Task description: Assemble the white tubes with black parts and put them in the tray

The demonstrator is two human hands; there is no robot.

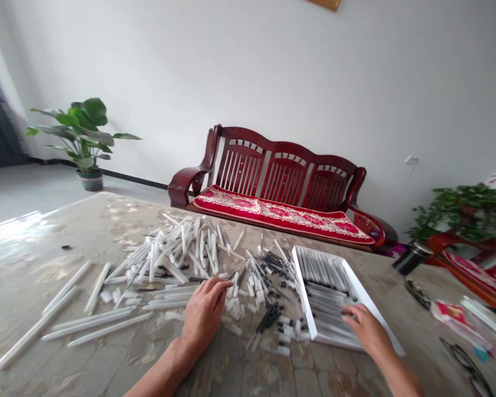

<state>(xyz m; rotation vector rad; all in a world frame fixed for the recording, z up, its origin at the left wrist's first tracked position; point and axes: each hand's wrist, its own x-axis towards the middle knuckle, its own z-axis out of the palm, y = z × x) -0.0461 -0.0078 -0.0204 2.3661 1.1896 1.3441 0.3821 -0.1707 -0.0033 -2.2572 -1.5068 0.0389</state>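
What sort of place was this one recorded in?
Probably a home's living room: a dark red, carved wooden bench with a red-and-white patterned seat cover, and a green, broad-leaved plant in a dark round pot.

The right hand [367, 326] and tubes [327, 313] beside it are blurred; the top edge crops a golden frame [327, 4].

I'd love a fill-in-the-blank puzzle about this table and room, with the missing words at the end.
1. The right hand is over an open box coloured ____.
2. The hand nearest the main heap of pale tubes is the ____ one.
3. The wooden bench has a patterned cover, mainly ____.
Missing words: white; left; red.
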